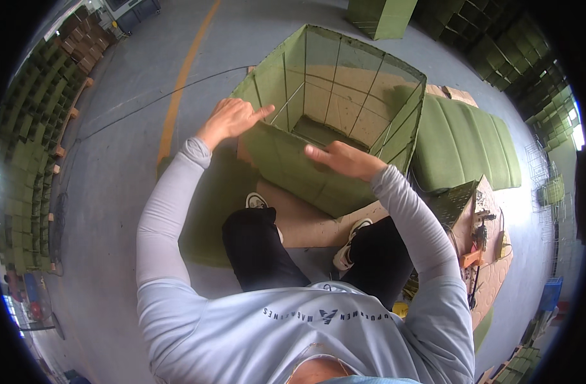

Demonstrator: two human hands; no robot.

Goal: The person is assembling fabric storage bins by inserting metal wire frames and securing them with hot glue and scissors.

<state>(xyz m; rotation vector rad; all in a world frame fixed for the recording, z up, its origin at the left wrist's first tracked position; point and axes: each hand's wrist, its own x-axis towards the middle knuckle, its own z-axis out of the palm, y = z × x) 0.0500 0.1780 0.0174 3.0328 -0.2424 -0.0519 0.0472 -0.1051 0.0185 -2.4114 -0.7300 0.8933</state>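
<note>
In front of me stands an open-topped box of olive-green fabric over a thin wire frame; its far side shows as see-through mesh between the wires. My left hand is at its near left corner, fingers curled over the rim and thumb stretched toward the right. Farther right along the near rim, my right hand is closed over the edge, its thumb pointing left and its other fingers partly hidden. Beneath the box lies a flat sheet of cardboard, with one of my shoes at either side.
A folded green quilted piece lies right of the box. Nearer stands a cardboard-topped surface with an orange-handled tool. Green fabric covers floor at my left. Stacked green boxes line the left; another green box stands ahead.
</note>
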